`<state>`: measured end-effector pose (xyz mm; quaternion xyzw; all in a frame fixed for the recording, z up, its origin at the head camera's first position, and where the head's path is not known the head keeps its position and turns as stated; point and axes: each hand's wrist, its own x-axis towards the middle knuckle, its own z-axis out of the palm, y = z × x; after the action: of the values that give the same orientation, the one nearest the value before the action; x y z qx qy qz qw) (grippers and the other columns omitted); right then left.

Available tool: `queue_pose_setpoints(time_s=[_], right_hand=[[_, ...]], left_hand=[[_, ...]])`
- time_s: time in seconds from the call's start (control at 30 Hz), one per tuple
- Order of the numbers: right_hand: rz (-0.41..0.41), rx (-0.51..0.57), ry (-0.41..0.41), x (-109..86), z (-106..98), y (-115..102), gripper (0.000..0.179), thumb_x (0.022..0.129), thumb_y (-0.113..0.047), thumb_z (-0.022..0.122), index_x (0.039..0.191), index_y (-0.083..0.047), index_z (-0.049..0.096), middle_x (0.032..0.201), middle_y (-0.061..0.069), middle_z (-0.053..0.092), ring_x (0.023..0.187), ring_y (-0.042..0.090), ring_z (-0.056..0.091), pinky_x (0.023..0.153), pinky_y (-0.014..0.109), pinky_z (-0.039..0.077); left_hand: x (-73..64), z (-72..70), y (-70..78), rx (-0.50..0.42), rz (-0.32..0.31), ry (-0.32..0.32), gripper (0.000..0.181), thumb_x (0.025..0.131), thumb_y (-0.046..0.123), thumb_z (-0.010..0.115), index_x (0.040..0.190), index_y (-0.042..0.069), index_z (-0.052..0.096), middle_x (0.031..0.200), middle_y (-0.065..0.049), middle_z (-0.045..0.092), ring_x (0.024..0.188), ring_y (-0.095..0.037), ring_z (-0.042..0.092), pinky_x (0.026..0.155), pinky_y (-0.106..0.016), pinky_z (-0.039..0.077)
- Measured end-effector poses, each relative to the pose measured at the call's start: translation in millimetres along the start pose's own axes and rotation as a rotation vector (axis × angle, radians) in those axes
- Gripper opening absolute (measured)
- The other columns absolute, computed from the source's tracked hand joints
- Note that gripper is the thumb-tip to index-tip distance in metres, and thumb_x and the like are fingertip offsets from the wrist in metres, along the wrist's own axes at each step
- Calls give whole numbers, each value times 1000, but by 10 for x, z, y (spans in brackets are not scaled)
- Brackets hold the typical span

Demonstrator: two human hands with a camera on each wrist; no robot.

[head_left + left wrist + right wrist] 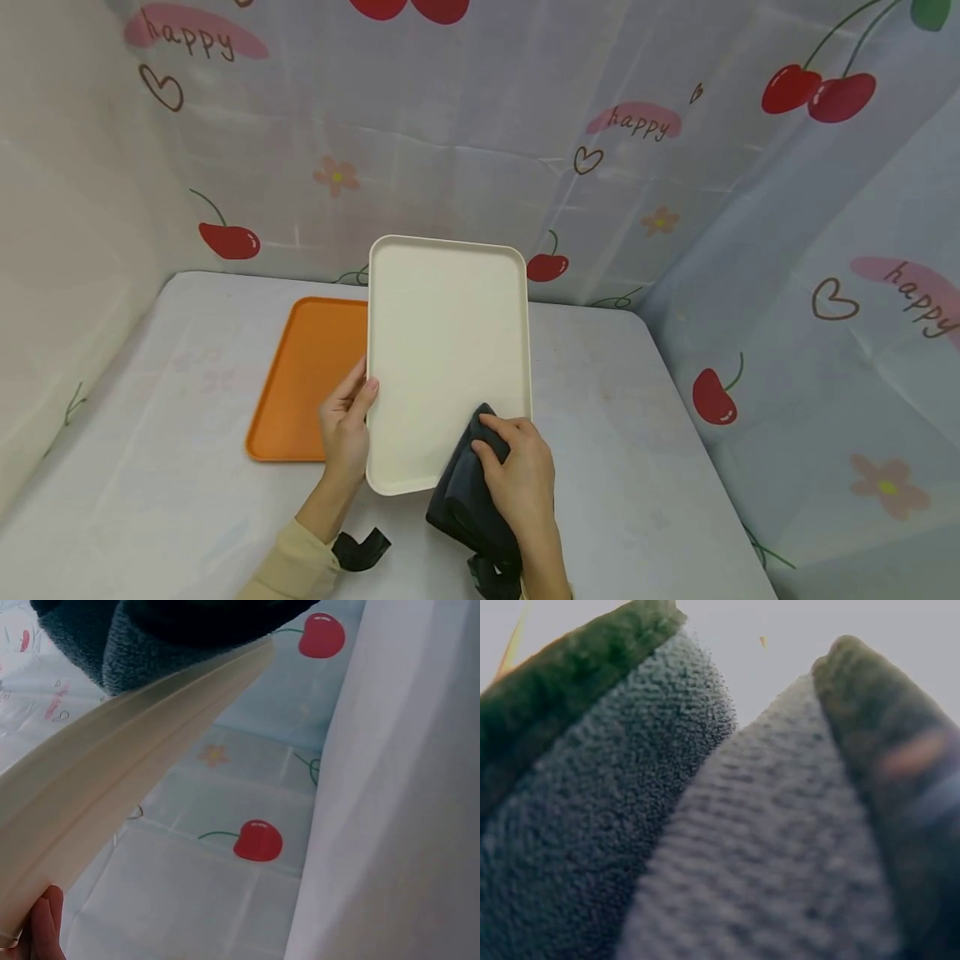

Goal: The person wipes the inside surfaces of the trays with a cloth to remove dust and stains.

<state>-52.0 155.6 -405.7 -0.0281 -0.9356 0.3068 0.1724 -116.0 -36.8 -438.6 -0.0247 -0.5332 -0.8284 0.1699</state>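
Note:
A cream rectangular tray [450, 333] is held up off the table, its inner face toward the head camera. My left hand [347, 425] grips its left edge, thumb at the rim; fingertips [49, 922] show under the tray in the left wrist view. A dark grey folded cloth [468, 487] is pinched between the thumb and fingers of my right hand [521, 471]. That cloth lies over the tray's lower right corner and hangs below it. In the right wrist view, folds of the cloth [757, 847] fill most of the picture and hide the hand.
On the white table [615, 467], an orange tray [288, 417] lies flat behind the left hand, partly covered by the cream tray. Cherry-printed curtains [465, 100] hang at the back and right. A pale wall [67, 208] stands at left. Black straps [360, 552] hang near the wrists.

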Motion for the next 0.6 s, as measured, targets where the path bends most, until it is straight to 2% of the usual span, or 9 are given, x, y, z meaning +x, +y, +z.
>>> queue_pose_setpoints(time_s=[0.27, 0.6], right_hand=[[-86, 20, -56, -42, 87, -212, 35, 77, -15, 82, 112, -17, 75, 95, 0, 65, 86, 17, 64, 72, 30, 53], [-222, 69, -107, -93, 208, -427, 36, 75, -13, 84, 110, -18, 76, 91, -3, 63, 79, 10, 61, 66, 22, 50]], left_hand=[[-3, 1, 6, 11, 4, -2, 39, 98, 2, 54, 135, -10, 51, 109, 9, 70, 89, -5, 67, 75, -19, 58], [-22, 14, 20, 5, -43, -1, 40, 98, 4, 55, 136, -7, 52, 103, 6, 70, 90, -6, 68, 77, -20, 58]])
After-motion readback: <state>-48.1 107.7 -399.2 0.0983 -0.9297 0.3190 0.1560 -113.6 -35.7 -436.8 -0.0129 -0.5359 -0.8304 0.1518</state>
